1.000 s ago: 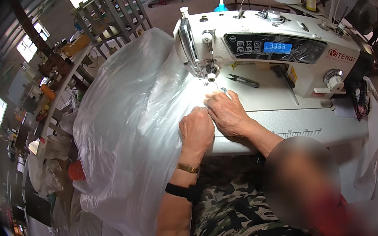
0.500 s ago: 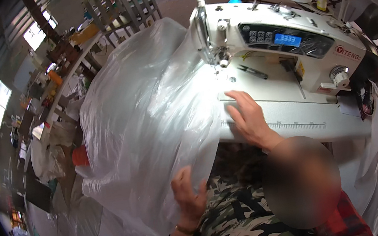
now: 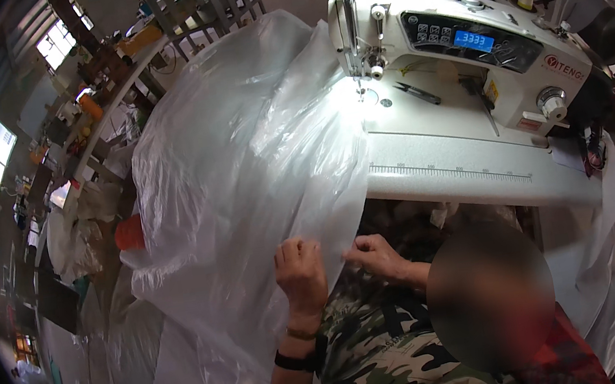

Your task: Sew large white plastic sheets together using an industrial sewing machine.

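- At lower centre, my right hand (image 3: 381, 258), now off the white desk (image 3: 427, 143), pinches the translucent plastic sheet (image 3: 232, 163), seemingly steadying its edge.
- Left hand (image 3: 301, 277) curled; grip unclear.

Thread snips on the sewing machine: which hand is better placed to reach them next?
Probably the right hand, nearer the thread snips; the left hand is farther off, over the plastic sheet.
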The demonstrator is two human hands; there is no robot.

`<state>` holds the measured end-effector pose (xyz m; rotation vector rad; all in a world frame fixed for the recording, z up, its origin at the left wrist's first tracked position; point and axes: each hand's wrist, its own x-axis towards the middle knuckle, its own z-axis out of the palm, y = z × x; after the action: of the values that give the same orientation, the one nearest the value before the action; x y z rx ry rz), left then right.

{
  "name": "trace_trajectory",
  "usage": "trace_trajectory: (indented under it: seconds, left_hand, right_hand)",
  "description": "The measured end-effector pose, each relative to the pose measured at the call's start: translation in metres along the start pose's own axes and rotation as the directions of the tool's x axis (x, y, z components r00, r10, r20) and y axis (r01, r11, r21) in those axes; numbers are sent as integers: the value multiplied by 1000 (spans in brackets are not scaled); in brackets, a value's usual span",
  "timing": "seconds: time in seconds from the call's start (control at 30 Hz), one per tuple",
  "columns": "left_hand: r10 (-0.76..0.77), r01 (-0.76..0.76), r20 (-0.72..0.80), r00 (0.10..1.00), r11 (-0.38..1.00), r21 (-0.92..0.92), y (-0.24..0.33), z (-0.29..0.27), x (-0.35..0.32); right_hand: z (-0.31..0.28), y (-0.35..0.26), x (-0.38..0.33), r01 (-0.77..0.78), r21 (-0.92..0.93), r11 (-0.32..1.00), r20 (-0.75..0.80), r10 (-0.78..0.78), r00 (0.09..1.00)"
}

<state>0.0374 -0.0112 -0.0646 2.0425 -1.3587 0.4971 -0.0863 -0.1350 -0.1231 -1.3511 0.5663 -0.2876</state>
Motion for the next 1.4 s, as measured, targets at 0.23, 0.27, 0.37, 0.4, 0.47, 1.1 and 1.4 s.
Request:
trace_trajectory:
  seconds: [0.23,0.27,0.37,0.4,0.47,1.1,1.4]
  left_hand:
    - [-255,340,226,940,643,-687,29,-46,21]
    - [-228,330,240,944,713,-619,31,-43,25]
    - [118,-108,68,991,985,-136,32,-19,33]
    - [107,-104,98,989,994,-35,26,-13,27]
    - [73,-74,107,992,997,9,-2,5,14]
    - [339,-345,-114,934,938,-39,35,18,47]
    - [-117,335,395,911,768,-546,8,6,30]
  right_hand:
    - [-18,-44,-57,91,125,988,135,-107,985]
    - [-21,-40,-57,105,99,990,118,-116,986]
    - [-11,-16,-41,218,61,974,122,-224,967]
    - [-5,-26,-44,222,64,973,134,-229,964]
    - [1,-18,-35,244,125,962,153,-262,953]
    - [-6,-9,-34,253,207,945,83,-274,958]
    - [5,-8,-36,285,124,950,93,-298,950]
